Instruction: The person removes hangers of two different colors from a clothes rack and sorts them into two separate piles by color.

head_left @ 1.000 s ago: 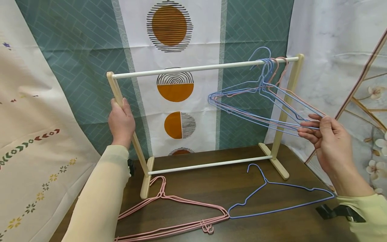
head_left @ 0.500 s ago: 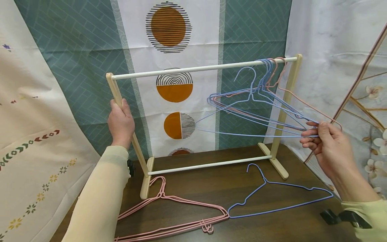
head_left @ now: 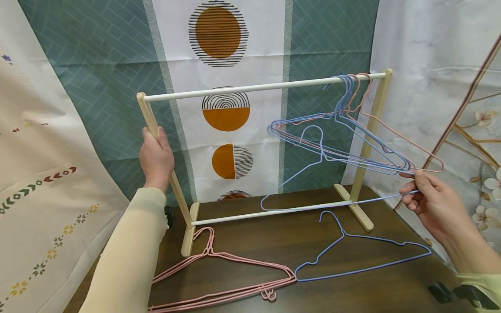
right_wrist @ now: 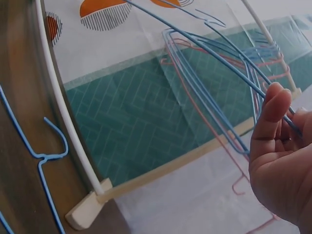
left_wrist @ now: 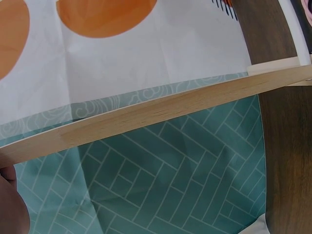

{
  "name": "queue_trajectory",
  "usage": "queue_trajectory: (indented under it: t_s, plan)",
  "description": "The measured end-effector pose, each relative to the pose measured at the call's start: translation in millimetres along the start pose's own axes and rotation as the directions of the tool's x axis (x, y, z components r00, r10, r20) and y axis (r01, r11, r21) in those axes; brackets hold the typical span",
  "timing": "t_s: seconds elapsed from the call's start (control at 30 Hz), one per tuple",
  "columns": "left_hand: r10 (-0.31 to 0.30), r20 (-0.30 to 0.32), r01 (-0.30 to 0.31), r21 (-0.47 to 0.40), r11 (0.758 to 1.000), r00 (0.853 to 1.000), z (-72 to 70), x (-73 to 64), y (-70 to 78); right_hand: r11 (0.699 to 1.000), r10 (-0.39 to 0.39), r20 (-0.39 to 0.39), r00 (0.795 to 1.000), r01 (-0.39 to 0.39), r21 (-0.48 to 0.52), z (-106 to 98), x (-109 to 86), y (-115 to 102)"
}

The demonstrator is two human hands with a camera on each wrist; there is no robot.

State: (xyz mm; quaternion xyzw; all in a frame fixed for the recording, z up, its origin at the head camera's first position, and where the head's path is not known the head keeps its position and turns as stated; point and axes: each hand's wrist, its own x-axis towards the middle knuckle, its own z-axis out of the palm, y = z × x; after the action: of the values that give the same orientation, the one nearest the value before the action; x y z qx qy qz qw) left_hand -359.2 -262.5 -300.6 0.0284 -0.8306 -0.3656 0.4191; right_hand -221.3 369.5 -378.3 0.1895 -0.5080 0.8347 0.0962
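My left hand point(head_left: 156, 156) grips the left wooden post point(head_left: 178, 191) of a small clothes rack. At the right, my right hand point(head_left: 438, 204) pinches one end of a blue hanger point(head_left: 322, 145) between thumb and fingers. That hanger is off the rod, tilted, its hook standing below the white top rod point(head_left: 250, 88). Several blue hangers point(head_left: 346, 89) and a few pink hangers point(head_left: 403, 137) hang bunched near the rod's right end, just behind the held one. In the right wrist view, the held hanger's wire point(right_wrist: 195, 41) runs up-left from the fingers.
On the dark wooden table point(head_left: 258, 237), a blue hanger point(head_left: 354, 272) lies at the front right. Stacked pink hangers point(head_left: 250, 260) lie at the front left. The white lower rod point(head_left: 242, 217) crosses between the rack's feet. Patterned cloths point(head_left: 101, 87) hang behind and at both sides.
My right hand has drawn the blue hanger off the top rod, its hook dropping down and to the left, away from the hanging bunch. The left hand stays on the post.
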Motion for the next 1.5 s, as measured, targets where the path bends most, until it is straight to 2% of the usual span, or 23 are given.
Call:
queue_trajectory:
  t_s: [0.2,0.37,0.67,0.9,1.07,1.3,1.5]
  plan:
    - [0.0,-0.001,0.0,-0.002,1.0,1.0,0.3,0.5,-1.8,0.998,0.06,-0.004,0.998,-0.06,-0.027,-16.0,-9.6,2.1]
    - [0.005,-0.006,-0.005,-0.001,1.0,1.0,0.1,0.5,-2.9,0.989,0.11,-0.017,0.994,-0.111,-0.099,-29.0,-17.1,4.2]
    - [-0.001,-0.003,0.001,-0.001,1.0,1.0,0.7,-0.5,-4.4,0.969,0.157,-0.029,0.987,-0.16,-0.189,-53.6,-25.4,13.0]
    - [0.003,-0.003,-0.003,0.003,1.0,1.0,0.9,0.2,-3.5,0.965,0.207,-0.061,0.976,-0.214,-0.15,-74.1,-31.8,18.8]
    - [0.001,-0.003,-0.001,0.001,1.0,1.0,0.5,0.7,-2.2,0.945,0.265,-0.078,0.961,-0.275,-0.178,-87.3,-35.7,22.3]
    - [0.019,-0.019,-0.018,0.01,1.0,1.0,2.1,1.9,-3.2,0.94,0.325,0.022,0.945,-0.321,-0.113,-103.2,-38.6,33.3]
    - [0.035,-0.028,-0.035,0.003,0.999,0.999,2.5,2.3,-3.9,0.941,0.325,0.02,0.945,-0.321,-0.111,-111.4,-44.5,40.9]
